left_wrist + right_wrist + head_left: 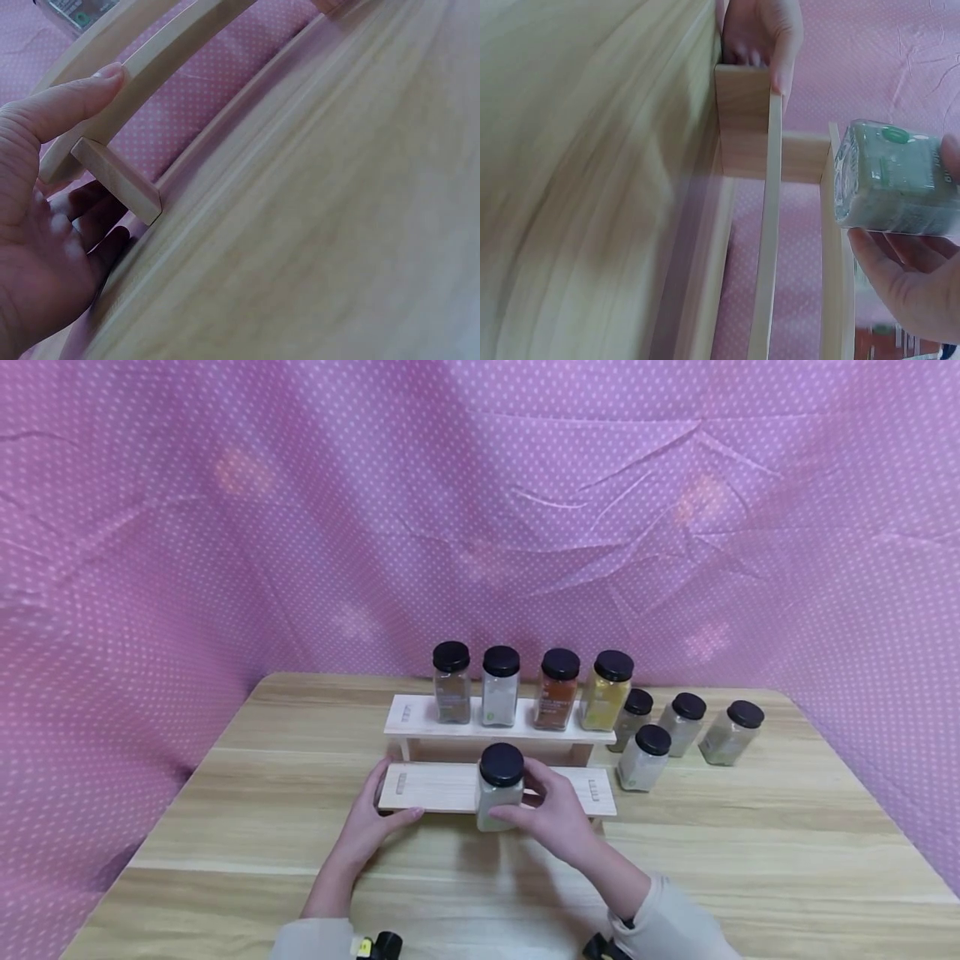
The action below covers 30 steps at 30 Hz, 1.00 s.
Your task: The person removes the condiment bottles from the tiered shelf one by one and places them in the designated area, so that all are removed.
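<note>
Jar point(495, 802) with the black lid and pale contents, lower middle of the frame: what lies around it, from the left?

Left of it, the left hand point(367, 827) grips the end of the lower shelf point(442, 787), thumb on the front edge and the other fingers curled round the end.

And above that?

Mid-frame, the upper shelf point(416, 714) carries a brown jar point(452, 697), a white jar point(499, 700), a red jar point(553, 702) and a yellow jar point(604, 703), all upright.

Where exactly is the held one?

Raised near the front edge of the lower shelf, close to upright, its base apart from the wood. Whether it is fully over the boards, I can't tell. The right hand point(558, 818), just to its right, holds it between thumb and fingers.

Farther right?

Four more jars point(643, 768) stand grouped on the surface point(750, 827), right of the shelves.

Which step is this?

Placing, I'd judge, with the jar not yet set down. The next move seems to call for lowering it, base level, while the left hand steadies the shelf, then spreading the right fingers without tipping it.
</note>
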{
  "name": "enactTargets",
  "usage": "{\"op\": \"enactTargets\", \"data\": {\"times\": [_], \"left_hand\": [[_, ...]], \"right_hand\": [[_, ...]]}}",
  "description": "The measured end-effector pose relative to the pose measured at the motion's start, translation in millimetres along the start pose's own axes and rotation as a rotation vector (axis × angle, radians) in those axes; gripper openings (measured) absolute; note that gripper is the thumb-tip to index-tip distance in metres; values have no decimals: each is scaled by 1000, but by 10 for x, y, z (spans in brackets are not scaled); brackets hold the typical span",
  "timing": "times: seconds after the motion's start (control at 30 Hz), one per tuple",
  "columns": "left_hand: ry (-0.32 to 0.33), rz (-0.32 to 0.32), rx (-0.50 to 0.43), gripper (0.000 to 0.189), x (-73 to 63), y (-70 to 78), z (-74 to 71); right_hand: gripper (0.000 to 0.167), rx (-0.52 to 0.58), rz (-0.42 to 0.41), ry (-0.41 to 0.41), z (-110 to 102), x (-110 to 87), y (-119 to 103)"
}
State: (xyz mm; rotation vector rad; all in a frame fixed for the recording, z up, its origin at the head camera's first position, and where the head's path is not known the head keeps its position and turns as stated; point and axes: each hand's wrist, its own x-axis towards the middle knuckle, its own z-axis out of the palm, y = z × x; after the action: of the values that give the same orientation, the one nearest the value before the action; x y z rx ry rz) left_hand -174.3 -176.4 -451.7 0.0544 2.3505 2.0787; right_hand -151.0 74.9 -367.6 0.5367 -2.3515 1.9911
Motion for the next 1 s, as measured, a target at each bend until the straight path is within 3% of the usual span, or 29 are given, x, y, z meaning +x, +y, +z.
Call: {"op": "enactTargets", "data": {"times": [1.0], "left_hand": [[2,-7,29,98,4,-3,-2]], "right_hand": [[51,-136,25,133,-1071,-485,272]]}}
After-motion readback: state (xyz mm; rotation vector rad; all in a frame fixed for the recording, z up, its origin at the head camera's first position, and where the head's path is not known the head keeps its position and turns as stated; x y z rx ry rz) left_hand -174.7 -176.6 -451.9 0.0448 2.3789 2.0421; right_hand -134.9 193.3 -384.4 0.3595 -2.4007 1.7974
